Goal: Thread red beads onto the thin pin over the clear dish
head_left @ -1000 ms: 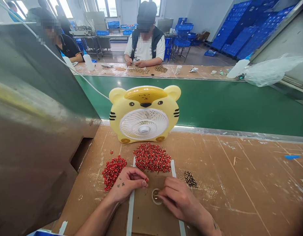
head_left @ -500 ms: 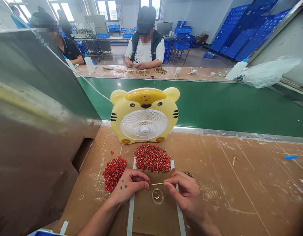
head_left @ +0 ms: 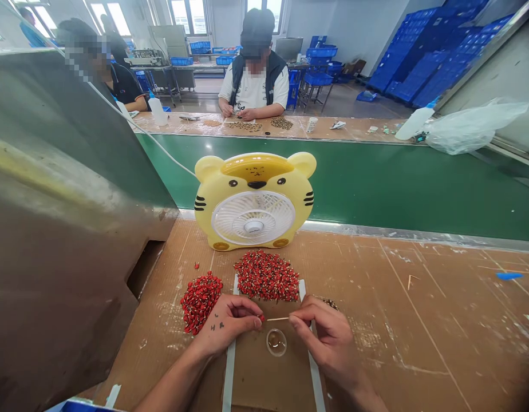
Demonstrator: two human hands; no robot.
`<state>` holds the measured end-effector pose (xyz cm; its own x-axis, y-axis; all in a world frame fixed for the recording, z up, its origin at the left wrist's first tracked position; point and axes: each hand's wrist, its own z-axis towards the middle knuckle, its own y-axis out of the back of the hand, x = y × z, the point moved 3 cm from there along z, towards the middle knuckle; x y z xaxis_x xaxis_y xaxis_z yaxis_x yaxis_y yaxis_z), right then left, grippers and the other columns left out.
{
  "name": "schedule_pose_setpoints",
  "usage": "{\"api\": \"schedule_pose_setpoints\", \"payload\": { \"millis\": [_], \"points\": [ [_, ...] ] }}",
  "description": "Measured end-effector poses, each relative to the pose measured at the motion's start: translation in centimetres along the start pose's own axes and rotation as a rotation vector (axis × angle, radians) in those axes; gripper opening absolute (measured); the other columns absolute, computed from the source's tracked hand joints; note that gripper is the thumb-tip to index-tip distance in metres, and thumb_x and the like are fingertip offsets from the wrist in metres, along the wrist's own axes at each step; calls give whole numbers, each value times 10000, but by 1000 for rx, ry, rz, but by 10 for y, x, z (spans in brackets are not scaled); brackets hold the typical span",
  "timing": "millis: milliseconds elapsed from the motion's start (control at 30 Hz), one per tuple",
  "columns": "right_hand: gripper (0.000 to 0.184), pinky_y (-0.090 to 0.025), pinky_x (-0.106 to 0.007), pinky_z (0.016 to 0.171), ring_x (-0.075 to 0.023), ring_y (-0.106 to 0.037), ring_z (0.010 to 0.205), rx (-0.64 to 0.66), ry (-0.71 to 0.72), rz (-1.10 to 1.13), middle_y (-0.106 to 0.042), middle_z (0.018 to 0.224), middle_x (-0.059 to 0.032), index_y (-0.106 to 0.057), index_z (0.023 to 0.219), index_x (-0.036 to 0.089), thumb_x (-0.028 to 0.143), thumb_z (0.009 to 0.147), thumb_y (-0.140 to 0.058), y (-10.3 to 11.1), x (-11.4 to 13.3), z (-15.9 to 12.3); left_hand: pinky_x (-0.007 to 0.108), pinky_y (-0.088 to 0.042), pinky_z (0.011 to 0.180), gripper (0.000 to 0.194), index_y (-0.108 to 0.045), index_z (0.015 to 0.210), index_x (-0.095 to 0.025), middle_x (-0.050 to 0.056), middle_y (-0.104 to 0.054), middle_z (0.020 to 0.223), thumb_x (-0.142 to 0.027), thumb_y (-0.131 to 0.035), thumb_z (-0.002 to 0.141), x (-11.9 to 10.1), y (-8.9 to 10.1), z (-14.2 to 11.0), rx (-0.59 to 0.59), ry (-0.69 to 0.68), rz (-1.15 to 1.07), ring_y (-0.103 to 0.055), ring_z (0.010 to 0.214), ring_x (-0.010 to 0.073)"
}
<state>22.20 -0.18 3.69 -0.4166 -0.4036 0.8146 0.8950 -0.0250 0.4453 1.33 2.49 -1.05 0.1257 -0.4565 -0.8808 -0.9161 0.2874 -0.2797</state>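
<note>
My left hand (head_left: pixel 230 323) pinches a small red part (head_left: pixel 261 318) between thumb and fingertips. A thin wooden stick (head_left: pixel 278 319) is held in my right hand (head_left: pixel 327 332), its tip pointing left, close to the red part; whether they touch I cannot tell. Below the stick sits a small clear round dish (head_left: pixel 276 342) on a brown board (head_left: pixel 271 383) edged with pale tape. One heap of red parts with metal ends (head_left: pixel 267 276) lies beyond my hands. A second red heap (head_left: pixel 201 302) is beside my left hand. Small dark and gold pieces (head_left: pixel 330 304) lie partly hidden behind my right hand.
A yellow animal-faced fan (head_left: pixel 253 200) stands behind the heaps. At left rises a large metal housing (head_left: pixel 75 229). Past a green belt (head_left: pixel 397 189), a co-worker (head_left: pixel 256 74) handles small pieces at another bench. A blue scrap (head_left: pixel 509 276) lies far right.
The whole view has shifted very slightly. Both hands keep their grips, and the stick's tip stays near the red part, with its angle a little flatter.
</note>
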Motion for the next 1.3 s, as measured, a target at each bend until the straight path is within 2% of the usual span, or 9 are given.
{"api": "schedule_pose_setpoints", "payload": {
  "millis": [200,267,333,467,600,700,800,1100,1300],
  "points": [
    [227,-409,-259,588,-160,-558,650,284,31,-225,-591,680,-24,-634,730,184,244,943,-582,-4,3,-11,206,-423,591,133,-766,734,-147,9,-714,639,-204,-825,629,-1,1,-1,-34,6,27,-605,590,121],
    [191,-435,-269,614,-178,-580,696,312,-10,-276,-612,730,-38,-656,781,187,278,937,-595,-2,-3,-16,201,-409,589,146,-766,748,-147,5,-704,641,-222,-828,639,0,2,0,-30,2,41,-591,596,117],
    [163,-467,-280,646,-189,-601,734,264,-79,-291,-635,783,-49,-678,874,191,303,945,-584,9,-13,-19,199,-395,587,158,-763,758,-145,4,-696,640,-236,-829,647,3,4,0,-27,9,53,-579,599,114],
    [186,-506,-323,746,-213,-629,832,134,-210,-416,-682,887,-68,-694,932,206,234,968,-514,52,-37,-14,207,-395,601,172,-754,762,-140,9,-695,641,-243,-826,646,6,5,2,-20,30,58,-574,597,117],
    [212,-501,-346,788,-228,-610,888,259,-189,-565,-688,904,-68,-724,956,214,151,940,-522,74,-50,-3,217,-404,604,190,-748,752,-140,12,-697,632,-262,-832,632,3,1,1,-14,35,51,-581,594,127],
    [220,-486,-339,793,-225,-596,893,390,-172,-645,-689,911,-66,-740,934,213,147,941,-531,70,-52,4,225,-411,601,206,-746,742,-143,10,-693,616,-279,-841,620,0,1,1,-19,13,45,-582,584,134],
    [254,-460,-321,773,-216,-595,850,476,-177,-714,-691,862,-56,-746,806,215,132,926,-538,62,-55,10,226,-414,604,214,-745,749,-143,7,-693,623,-287,-845,625,0,3,1,-21,-14,40,-577,584,132],
    [232,-408,-265,641,-180,-620,670,461,-277,-773,-703,719,-38,-703,705,189,146,887,-565,61,-64,25,207,-407,605,151,-742,756,-137,-3,-683,617,-229,-812,660,-2,2,0,-12,-18,69,-570,590,114],
    [256,-428,-281,737,-202,-634,791,527,-195,-774,-712,803,-51,-699,711,200,101,888,-543,57,-61,22,208,-414,601,189,-740,768,-133,1,-683,628,-255,-829,654,-3,3,-1,-6,-41,27,-570,588,114]
  ]
}}
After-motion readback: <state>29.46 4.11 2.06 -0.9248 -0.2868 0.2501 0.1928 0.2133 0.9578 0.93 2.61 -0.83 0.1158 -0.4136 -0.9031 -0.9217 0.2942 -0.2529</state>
